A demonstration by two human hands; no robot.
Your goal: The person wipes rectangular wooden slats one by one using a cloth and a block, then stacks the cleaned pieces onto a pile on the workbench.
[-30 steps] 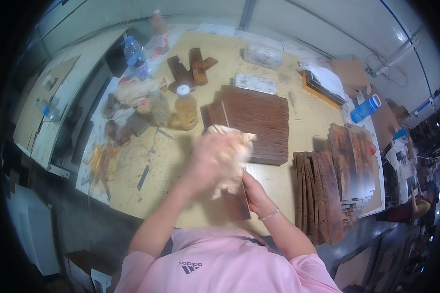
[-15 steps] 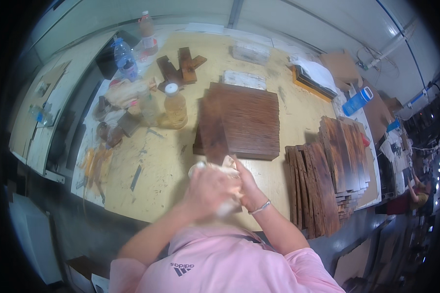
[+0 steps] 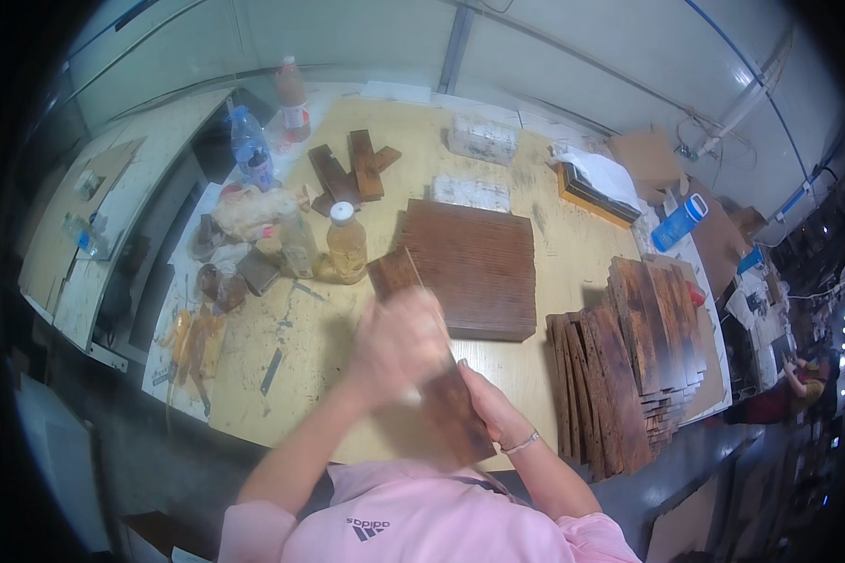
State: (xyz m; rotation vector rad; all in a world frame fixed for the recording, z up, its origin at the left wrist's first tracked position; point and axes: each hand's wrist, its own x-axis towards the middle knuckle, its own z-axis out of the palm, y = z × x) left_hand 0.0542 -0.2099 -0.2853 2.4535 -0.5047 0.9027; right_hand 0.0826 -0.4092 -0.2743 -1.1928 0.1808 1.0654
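A dark brown wooden board (image 3: 460,413) slants from near my chest up toward the stack. My right hand (image 3: 490,405) grips its right edge near the lower end. Across the board's upper middle lies my left hand (image 3: 402,340), fingers curled and smeared by motion; the pale cloth seen under it earlier is mostly hidden there. Just beyond, a neat stack of brown boards (image 3: 469,267) sits on the table. To the right, several scorched-looking boards (image 3: 615,375) lean in a row, partly overlapping others.
Left of the stack stand a bottle of yellowish liquid (image 3: 346,251) and a clear bottle (image 3: 297,246). Small wood pieces (image 3: 364,167) lie behind them. White-wrapped blocks (image 3: 480,139) are at the back; a blue bottle (image 3: 680,223) stands right. A thin dark strip (image 3: 272,371) lies left.
The board has come closer to my chest, its lower end now showing. My left hand has slid up along it, and my right hand has shifted down and right. The cloth is no longer plainly visible.
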